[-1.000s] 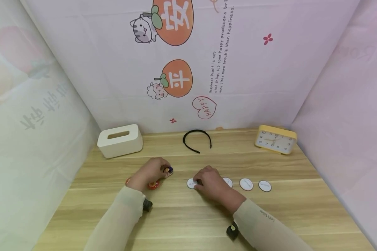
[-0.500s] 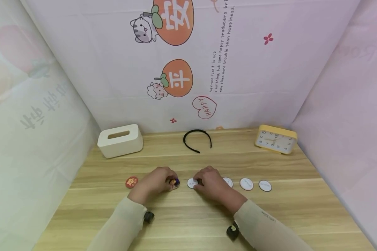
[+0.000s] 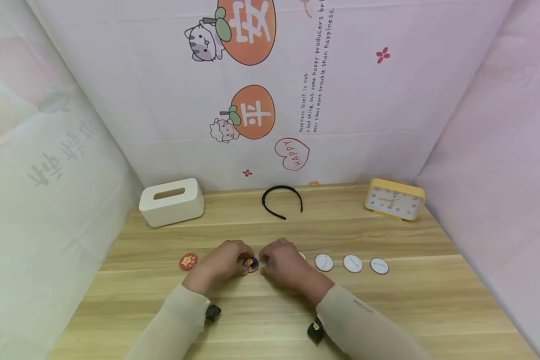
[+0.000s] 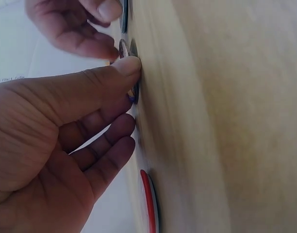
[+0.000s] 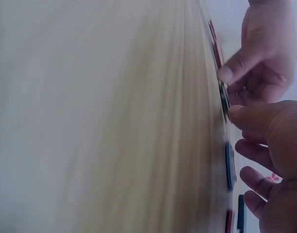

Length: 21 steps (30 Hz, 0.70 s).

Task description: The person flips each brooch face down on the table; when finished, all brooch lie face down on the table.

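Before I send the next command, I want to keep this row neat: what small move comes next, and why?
I would probably have the left hand lower the picture badge flat and release it. The left wrist view shows it pinched close to the table, and from the head camera it looks roughly in line with the red badge and white discs.

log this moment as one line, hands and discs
left hand: pinches multicoloured round disc; right hand: close by, contact unclear; red round disc: beyond left wrist; white round discs: three fully visible, in row
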Motion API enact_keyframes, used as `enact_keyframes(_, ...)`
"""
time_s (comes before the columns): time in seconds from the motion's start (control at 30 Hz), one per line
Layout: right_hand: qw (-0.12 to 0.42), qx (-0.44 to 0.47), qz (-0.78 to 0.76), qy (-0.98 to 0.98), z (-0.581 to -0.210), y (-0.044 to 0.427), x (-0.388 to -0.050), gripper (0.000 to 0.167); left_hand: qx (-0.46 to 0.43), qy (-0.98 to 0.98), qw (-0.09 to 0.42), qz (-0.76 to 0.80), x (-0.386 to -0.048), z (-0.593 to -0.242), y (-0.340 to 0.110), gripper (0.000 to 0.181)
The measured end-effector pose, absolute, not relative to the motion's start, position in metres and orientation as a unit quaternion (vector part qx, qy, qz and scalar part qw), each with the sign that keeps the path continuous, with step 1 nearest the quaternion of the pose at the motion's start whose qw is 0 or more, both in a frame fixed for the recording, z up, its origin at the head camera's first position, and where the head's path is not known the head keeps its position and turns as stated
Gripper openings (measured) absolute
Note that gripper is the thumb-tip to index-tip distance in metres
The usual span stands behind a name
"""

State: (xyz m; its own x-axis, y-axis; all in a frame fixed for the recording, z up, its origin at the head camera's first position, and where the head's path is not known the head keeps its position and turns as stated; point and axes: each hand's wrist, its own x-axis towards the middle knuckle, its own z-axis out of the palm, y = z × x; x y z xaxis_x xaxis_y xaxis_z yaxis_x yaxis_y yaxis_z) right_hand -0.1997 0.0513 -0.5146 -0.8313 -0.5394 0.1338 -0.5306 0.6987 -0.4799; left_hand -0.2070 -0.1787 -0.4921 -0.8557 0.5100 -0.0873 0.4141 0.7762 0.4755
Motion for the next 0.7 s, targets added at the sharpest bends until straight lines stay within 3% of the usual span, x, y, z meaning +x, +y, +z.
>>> enact_keyframes(0.47,-0.018,-0.326,-0.221,0.919,-0.519,0.036,-0.199,0.017,0.246,0.932,0.109,0.242,-0.206,-0.495,-0.180,0.032)
enact_keyframes(0.7,-0.021,-0.320,-0.214,0.923,-0.517,0.037,-0.198,0.016,0.233,0.926,0.119,0.271,-0.207,-0.489,-0.186,0.010)
